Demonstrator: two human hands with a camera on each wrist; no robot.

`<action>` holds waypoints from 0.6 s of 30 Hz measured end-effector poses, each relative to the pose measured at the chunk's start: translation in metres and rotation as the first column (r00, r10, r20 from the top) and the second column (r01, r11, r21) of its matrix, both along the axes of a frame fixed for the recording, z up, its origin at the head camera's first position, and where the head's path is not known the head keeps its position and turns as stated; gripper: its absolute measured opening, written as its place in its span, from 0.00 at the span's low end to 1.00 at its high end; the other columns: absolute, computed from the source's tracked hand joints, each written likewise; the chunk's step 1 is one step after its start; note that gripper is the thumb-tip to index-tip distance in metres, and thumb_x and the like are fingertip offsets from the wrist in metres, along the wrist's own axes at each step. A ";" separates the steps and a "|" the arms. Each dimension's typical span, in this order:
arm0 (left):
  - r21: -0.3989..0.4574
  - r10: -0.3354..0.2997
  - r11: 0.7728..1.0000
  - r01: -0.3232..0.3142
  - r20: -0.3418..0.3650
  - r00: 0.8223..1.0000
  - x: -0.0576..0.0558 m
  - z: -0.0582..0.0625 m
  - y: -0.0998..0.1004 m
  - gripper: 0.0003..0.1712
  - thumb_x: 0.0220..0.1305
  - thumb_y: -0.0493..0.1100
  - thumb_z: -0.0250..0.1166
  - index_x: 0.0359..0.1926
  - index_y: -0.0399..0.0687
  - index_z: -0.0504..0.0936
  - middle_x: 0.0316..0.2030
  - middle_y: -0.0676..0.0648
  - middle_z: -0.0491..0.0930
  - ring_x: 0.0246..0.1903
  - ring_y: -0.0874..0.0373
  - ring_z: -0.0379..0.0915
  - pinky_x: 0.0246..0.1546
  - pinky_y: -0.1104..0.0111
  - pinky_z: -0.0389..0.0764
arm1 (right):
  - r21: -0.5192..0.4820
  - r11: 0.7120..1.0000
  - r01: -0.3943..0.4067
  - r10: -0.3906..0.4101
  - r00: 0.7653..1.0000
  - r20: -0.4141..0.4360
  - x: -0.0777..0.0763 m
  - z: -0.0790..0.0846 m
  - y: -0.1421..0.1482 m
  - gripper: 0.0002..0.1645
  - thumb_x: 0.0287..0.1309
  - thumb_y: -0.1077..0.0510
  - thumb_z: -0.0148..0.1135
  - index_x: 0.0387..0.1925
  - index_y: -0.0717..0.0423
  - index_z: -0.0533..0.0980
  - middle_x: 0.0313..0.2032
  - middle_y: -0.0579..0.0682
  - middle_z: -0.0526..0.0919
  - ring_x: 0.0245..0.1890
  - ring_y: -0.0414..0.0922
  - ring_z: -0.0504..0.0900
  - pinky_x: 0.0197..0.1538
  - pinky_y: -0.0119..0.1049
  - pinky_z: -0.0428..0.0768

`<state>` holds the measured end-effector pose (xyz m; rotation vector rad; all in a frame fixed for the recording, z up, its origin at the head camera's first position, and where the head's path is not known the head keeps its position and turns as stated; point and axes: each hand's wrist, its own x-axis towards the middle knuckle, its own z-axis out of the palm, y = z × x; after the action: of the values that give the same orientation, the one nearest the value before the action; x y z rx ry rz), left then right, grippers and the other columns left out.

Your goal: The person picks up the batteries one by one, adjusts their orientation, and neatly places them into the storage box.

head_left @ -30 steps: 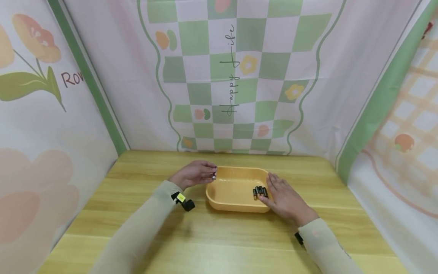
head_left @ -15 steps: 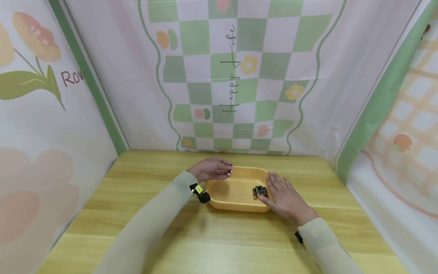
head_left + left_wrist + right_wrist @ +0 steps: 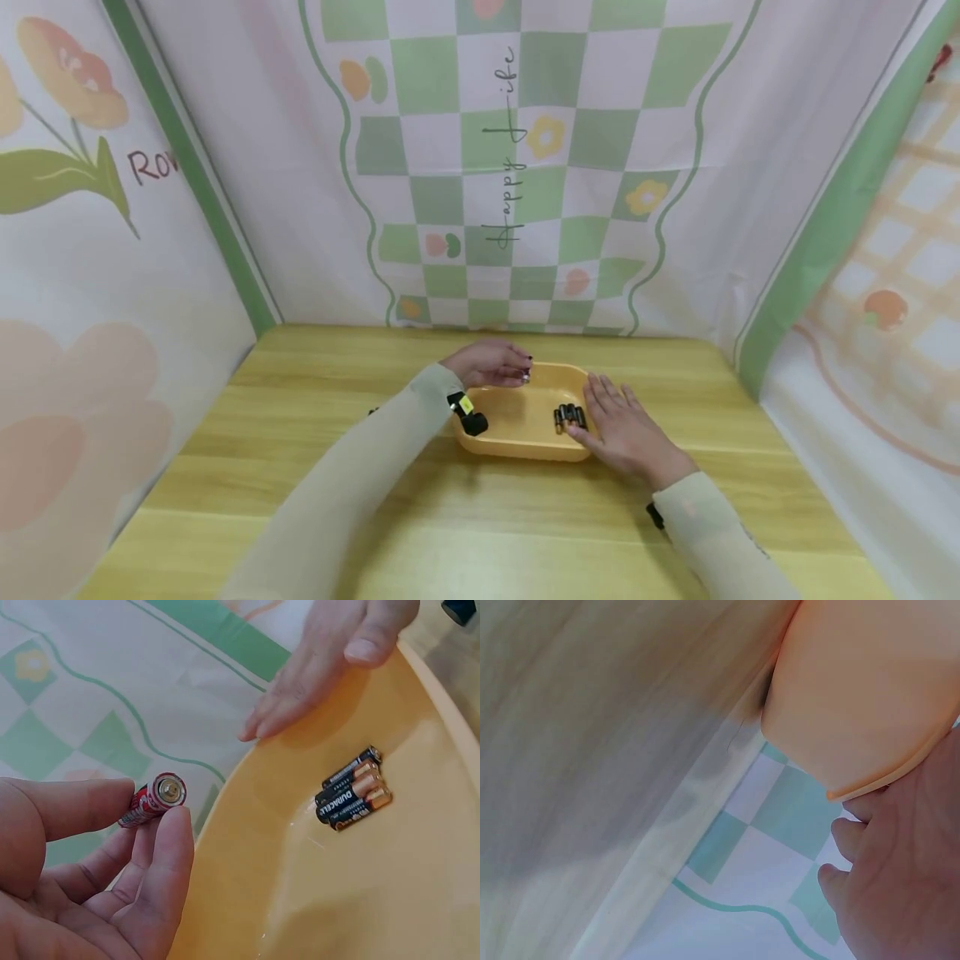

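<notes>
My left hand (image 3: 491,364) is over the back left part of the yellow plastic tray (image 3: 517,450). It pinches a red battery (image 3: 155,799) between thumb and fingertips, with the battery's button end facing the left wrist camera. Several black and copper Duracell batteries (image 3: 352,787) lie side by side inside the tray near its right end. My right hand (image 3: 626,433) rests on the tray's right rim with fingers stretched out and the thumb reaching over the edge beside those batteries. Seen from the right wrist, the palm (image 3: 907,870) lies against the tray's outer wall (image 3: 855,697).
The tray stands on a wooden table (image 3: 525,533). A patterned curtain (image 3: 517,167) hangs behind the table, with printed sheets on both sides. A small dark thing (image 3: 372,411) shows on the table, mostly hidden behind the left forearm.
My left hand has travelled right from the tray's left end, over the tray's back left part, carrying the battery. The right hand, tray and black batteries have stayed in place.
</notes>
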<state>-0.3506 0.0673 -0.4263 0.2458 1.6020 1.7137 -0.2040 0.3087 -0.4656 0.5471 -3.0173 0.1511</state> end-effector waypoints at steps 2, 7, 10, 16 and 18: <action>-0.027 0.002 1.000 -0.003 -0.022 1.000 0.001 0.001 0.004 0.12 0.66 0.31 0.61 0.50 0.32 0.76 0.58 0.26 0.70 0.30 0.54 0.81 0.38 0.66 0.85 | -0.002 1.000 0.001 -0.001 1.000 0.008 0.000 0.000 0.000 0.53 0.69 0.29 0.35 0.72 0.70 0.45 0.74 0.62 0.38 0.73 0.60 0.39 0.72 0.58 0.39; -0.081 0.014 0.996 -0.019 -0.067 0.998 0.003 -0.005 0.013 0.13 0.64 0.30 0.62 0.49 0.29 0.77 0.52 0.27 0.76 0.30 0.53 0.81 0.37 0.65 0.85 | 0.004 1.000 0.007 -0.007 1.000 0.008 0.000 0.000 0.002 0.54 0.69 0.28 0.34 0.72 0.70 0.46 0.74 0.62 0.39 0.73 0.59 0.39 0.72 0.58 0.40; -0.093 0.023 0.995 -0.031 -0.080 0.997 0.002 -0.012 0.020 0.12 0.64 0.29 0.62 0.48 0.29 0.77 0.48 0.29 0.79 0.30 0.53 0.81 0.37 0.64 0.86 | 0.002 1.000 0.008 -0.008 1.000 0.010 -0.001 0.000 0.002 0.54 0.69 0.28 0.34 0.72 0.71 0.46 0.74 0.62 0.37 0.73 0.59 0.39 0.73 0.57 0.40; -0.120 0.027 0.992 -0.039 -0.097 0.995 0.003 -0.024 0.031 0.10 0.63 0.29 0.63 0.45 0.30 0.78 0.40 0.33 0.82 0.29 0.52 0.81 0.37 0.63 0.86 | 0.002 1.000 -0.003 0.003 1.000 0.000 0.000 0.000 0.001 0.53 0.70 0.30 0.36 0.72 0.72 0.46 0.74 0.63 0.39 0.73 0.60 0.40 0.73 0.57 0.42; -0.134 0.011 0.991 -0.026 -0.115 0.993 0.003 -0.027 0.033 0.11 0.63 0.29 0.63 0.46 0.30 0.79 0.40 0.34 0.82 0.29 0.52 0.81 0.37 0.63 0.86 | 0.003 1.000 -0.006 0.006 1.000 -0.007 0.000 0.000 0.000 0.53 0.70 0.30 0.36 0.72 0.72 0.47 0.74 0.64 0.39 0.73 0.60 0.41 0.73 0.57 0.43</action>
<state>-0.3473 0.1007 -0.4538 0.2665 1.8009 1.6222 -0.2036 0.3089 -0.4655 0.5557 -3.0100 0.1452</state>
